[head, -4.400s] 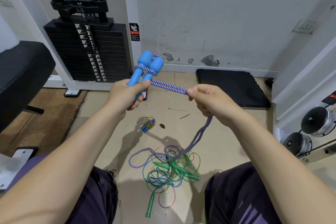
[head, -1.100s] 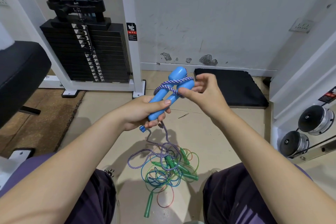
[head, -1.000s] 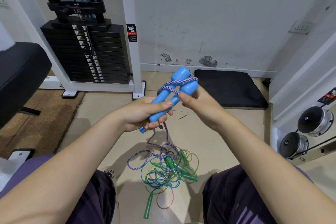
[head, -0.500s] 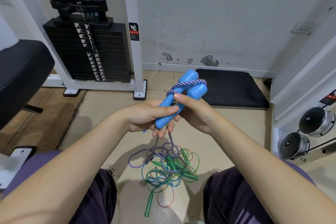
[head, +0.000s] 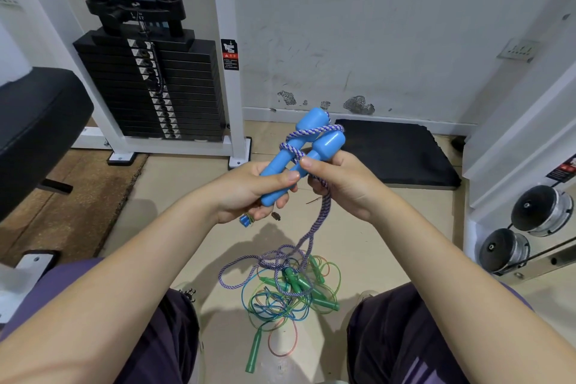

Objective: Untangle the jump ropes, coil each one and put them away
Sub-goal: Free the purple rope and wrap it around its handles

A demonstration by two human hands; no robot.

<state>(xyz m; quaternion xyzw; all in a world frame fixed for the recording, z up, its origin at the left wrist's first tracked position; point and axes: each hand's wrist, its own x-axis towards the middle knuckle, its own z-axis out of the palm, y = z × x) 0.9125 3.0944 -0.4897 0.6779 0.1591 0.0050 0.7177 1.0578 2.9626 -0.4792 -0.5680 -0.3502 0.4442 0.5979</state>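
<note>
My left hand [head: 249, 193] grips two blue handles [head: 307, 146] side by side, tilted up to the right. A purple-and-white braided rope [head: 311, 132] is looped around both handles near their thick ends. My right hand [head: 346, 184] pinches that rope against the handles, thumb on top. From my right hand the rope hangs down [head: 316, 221] to the floor, where it lies tangled with thin green, blue and orange cords and green handles [head: 296, 287] between my knees. One green handle [head: 254, 352] lies apart toward me.
A black weight stack [head: 149, 87] in a white frame stands at the back left, a black padded bench [head: 34, 121] at the left. A black mat [head: 396, 153] lies by the wall. Dumbbell ends [head: 542, 212] sit on a rack at the right. A small blue item [head: 246, 221] lies on the floor.
The rope has been wound around the blue handles. My right hand has come in from pulling the rope taut to pinching it against the handles; both hands have shifted slightly right.
</note>
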